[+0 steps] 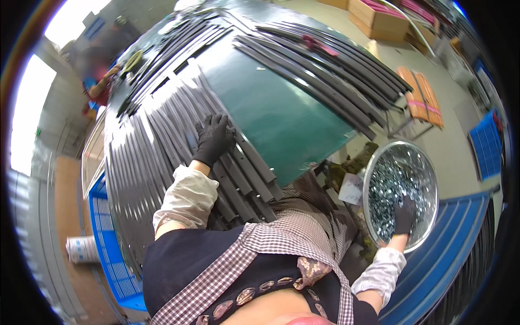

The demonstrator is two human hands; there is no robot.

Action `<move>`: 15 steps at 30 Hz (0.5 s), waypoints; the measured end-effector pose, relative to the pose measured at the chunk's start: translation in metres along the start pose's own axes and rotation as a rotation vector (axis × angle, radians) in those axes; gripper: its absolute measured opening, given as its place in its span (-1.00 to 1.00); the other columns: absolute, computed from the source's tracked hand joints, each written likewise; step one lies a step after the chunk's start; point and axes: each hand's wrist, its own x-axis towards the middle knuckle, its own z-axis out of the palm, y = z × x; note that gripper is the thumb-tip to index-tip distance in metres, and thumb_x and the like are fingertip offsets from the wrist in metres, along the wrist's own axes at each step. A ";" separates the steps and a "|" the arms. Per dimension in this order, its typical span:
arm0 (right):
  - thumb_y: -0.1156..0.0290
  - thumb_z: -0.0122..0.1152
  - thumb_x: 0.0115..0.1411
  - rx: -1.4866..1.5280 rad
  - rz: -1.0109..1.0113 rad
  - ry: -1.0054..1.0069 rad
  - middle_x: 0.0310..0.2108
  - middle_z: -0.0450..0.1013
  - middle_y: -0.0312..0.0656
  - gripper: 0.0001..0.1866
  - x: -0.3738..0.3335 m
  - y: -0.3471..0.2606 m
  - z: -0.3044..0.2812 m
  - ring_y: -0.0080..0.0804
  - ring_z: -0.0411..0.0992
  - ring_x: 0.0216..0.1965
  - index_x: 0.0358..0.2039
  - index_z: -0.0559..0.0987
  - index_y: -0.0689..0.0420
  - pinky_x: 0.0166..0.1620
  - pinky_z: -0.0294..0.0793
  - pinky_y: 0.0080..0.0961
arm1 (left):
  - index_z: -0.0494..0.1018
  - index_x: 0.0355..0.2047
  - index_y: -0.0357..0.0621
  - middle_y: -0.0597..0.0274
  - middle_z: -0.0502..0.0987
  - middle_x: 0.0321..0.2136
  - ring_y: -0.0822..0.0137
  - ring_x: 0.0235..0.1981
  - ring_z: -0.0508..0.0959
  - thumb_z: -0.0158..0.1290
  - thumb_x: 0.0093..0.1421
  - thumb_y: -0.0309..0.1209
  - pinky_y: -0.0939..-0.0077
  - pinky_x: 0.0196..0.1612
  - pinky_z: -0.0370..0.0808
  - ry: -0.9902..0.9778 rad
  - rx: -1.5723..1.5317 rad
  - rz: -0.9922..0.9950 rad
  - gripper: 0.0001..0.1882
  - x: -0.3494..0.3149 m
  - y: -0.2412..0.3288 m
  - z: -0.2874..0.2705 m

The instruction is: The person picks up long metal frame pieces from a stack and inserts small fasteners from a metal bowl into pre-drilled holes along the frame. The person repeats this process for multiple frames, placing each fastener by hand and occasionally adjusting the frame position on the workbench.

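My left hand [214, 140], in a black glove, lies with its fingers spread on a row of long dark grey bars [162, 127]. The bars are packed side by side over the left half of a green-topped table [281, 119]. To the right, a round metal bowl [431, 179] contains many small shiny metal pieces [385, 187], too small to name surely. Among those pieces is my right hand [404, 216], also in a black glove. Its fingertips are partly hidden, so I cannot tell whether they hold any.
More dark bars [325, 76] lie along the table's right side. Beyond them stands an orange slatted stool [421, 97]. A blue plastic crate [111, 260] sits at the left edge, a blue panel [444, 227] beside the bowl. Another person [99, 89] is at the far left, and cardboard boxes [376, 21] are behind.
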 end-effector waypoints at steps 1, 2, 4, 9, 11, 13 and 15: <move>0.06 0.31 0.11 -0.050 0.027 0.052 0.01 0.44 0.11 -0.35 0.000 0.002 0.006 0.11 0.37 0.11 0.17 0.42 0.03 0.13 0.37 -0.06 | 0.33 0.21 -0.05 0.10 0.37 0.22 -0.10 0.33 0.20 0.03 0.26 -0.06 -0.41 0.29 -0.05 0.012 -0.027 0.081 -0.42 0.014 0.010 -0.002; 0.23 0.34 0.04 -0.051 -0.071 0.227 -0.22 0.51 -0.02 -0.63 0.001 -0.008 0.000 0.01 0.49 -0.14 -0.14 0.56 0.06 -0.11 0.50 -0.12 | 0.34 0.21 -0.05 0.10 0.40 0.19 -0.09 0.31 0.21 0.04 0.26 -0.06 -0.41 0.28 -0.03 0.027 -0.053 0.154 -0.42 0.027 0.022 -0.005; 0.26 0.27 0.08 -0.049 -0.079 0.239 -0.24 0.52 -0.04 -0.72 0.005 -0.006 0.005 -0.01 0.51 -0.20 -0.20 0.57 0.05 -0.14 0.52 -0.12 | 0.36 0.20 -0.04 0.06 0.44 0.15 -0.06 0.29 0.27 0.10 0.24 -0.09 -0.32 0.29 0.03 0.081 -0.098 0.326 -0.43 0.051 0.062 -0.009; 0.31 0.17 0.11 -0.057 -0.105 0.189 -0.24 0.56 0.00 -0.74 -0.010 -0.012 0.010 0.00 0.55 -0.20 -0.19 0.59 0.09 -0.14 0.54 -0.12 | 0.32 0.24 -0.04 0.08 0.35 0.24 0.02 0.31 0.24 0.11 0.21 -0.08 -0.26 0.34 -0.02 0.180 -0.204 0.683 -0.37 0.123 0.162 0.030; 0.35 0.12 0.12 -0.060 -0.087 0.133 -0.24 0.57 0.00 -0.75 -0.013 -0.023 0.007 0.00 0.55 -0.19 -0.18 0.61 0.08 -0.13 0.55 -0.13 | 0.31 0.25 -0.03 0.10 0.30 0.29 0.03 0.34 0.20 0.10 0.19 -0.05 -0.25 0.35 -0.06 0.263 -0.225 0.742 -0.34 0.143 0.188 0.058; 0.37 0.11 0.12 -0.054 -0.032 0.057 -0.25 0.58 -0.02 -0.76 -0.014 -0.038 -0.005 -0.03 0.56 -0.21 -0.21 0.65 0.03 -0.13 0.55 -0.14 | 0.31 0.26 -0.02 0.12 0.26 0.31 0.04 0.36 0.17 0.10 0.16 -0.02 -0.23 0.36 -0.07 0.278 -0.239 0.755 -0.31 0.153 0.209 0.071; 0.32 0.12 0.13 -0.018 -0.081 0.129 -0.29 0.58 -0.03 -0.77 -0.020 -0.039 -0.010 -0.03 0.56 -0.26 -0.22 0.63 0.04 -0.17 0.56 -0.14 | 0.31 0.26 -0.01 0.13 0.27 0.31 0.04 0.37 0.16 0.10 0.13 -0.01 -0.22 0.36 -0.07 0.278 -0.254 0.738 -0.29 0.154 0.219 0.074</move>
